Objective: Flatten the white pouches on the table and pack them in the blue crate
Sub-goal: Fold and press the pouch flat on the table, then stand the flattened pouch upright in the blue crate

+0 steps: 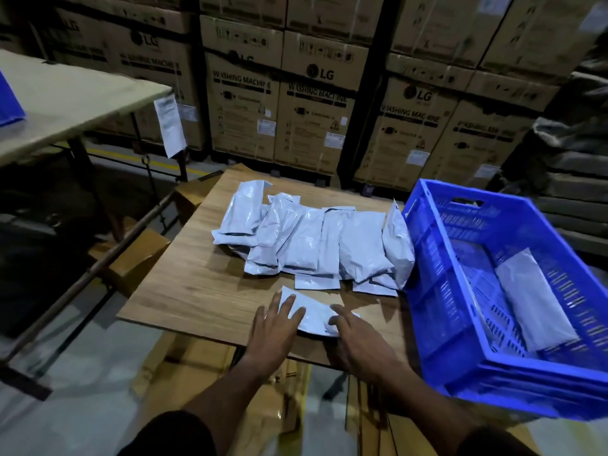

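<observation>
Boxes [316,103]: brown cartons printed "LG" and "WASHING MACHINE", stacked in a wall behind the table.
Side table [72,97]: pale top at far left, a printed sheet [169,125] hanging from its near corner.
Table [197,278]: wood-grain top, resting on flattened cardboard [184,373]; it carries the pouches and the left part of the crate.
Crate [437,291]: blue, slotted walls, at the table's right edge and reaching past it toward the right.
Packed pouch [533,297]: white, lying flat on the crate floor, lengthwise.
Pile [312,238]: white pouches overlapping in a row across the middle of the table; the rightmost one leans against the crate's left wall.
Front pouch [316,315]: white, alone at the near edge of the table, apart from the pile, skewed, under both hands.
Left hand [276,327]: fingers straight and spread, palm down, pressing on the front pouch's left end.
Right hand [358,337]: fingers extended and slightly spread, resting on the front pouch's right end; nothing pinched.
</observation>
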A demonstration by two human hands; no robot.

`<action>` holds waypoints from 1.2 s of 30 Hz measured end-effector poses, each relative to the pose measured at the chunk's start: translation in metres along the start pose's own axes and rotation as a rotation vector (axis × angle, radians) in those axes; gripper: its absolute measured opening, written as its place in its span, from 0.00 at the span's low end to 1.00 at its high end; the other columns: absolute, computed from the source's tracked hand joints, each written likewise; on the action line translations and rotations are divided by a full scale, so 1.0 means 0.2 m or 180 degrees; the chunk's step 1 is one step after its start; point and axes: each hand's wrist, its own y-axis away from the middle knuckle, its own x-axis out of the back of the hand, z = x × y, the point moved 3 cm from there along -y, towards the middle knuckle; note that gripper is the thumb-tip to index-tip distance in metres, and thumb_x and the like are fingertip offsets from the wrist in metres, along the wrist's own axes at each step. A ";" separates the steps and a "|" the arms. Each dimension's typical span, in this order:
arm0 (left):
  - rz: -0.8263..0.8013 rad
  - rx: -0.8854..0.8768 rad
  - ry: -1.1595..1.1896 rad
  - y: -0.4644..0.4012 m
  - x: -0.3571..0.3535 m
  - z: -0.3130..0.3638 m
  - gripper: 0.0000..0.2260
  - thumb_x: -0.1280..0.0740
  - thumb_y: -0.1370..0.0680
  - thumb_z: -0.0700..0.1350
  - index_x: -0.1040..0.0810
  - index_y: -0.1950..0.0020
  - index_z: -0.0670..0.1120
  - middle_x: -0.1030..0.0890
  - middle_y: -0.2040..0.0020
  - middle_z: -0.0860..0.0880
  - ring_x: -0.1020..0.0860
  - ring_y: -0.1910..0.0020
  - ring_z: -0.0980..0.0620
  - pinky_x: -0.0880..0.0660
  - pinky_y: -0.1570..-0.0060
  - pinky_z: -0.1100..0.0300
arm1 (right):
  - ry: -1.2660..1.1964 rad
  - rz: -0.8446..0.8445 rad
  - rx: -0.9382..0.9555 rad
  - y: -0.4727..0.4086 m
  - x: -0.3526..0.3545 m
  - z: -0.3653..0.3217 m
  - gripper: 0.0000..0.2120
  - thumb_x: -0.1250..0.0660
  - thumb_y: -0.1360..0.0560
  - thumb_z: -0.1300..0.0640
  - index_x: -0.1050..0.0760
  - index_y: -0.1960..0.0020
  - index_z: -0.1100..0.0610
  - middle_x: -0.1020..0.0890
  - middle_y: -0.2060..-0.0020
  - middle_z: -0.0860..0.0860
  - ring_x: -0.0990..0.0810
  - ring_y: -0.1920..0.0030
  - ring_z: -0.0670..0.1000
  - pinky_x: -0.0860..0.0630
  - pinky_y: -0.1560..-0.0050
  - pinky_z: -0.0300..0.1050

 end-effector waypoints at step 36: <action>-0.0662 -0.0040 -0.0082 -0.24 -0.04 0.46 0.29 0.38 0.18 0.59 0.41 0.21 0.50 0.49 0.17 0.45 0.50 0.19 0.41 0.43 0.29 0.35 | -0.0474 0.2616 -0.0508 0.31 1.13 0.74 0.14 0.28 0.31 0.73 0.16 0.47 0.62 0.13 0.57 0.57 0.15 0.59 0.53 0.24 0.54 0.43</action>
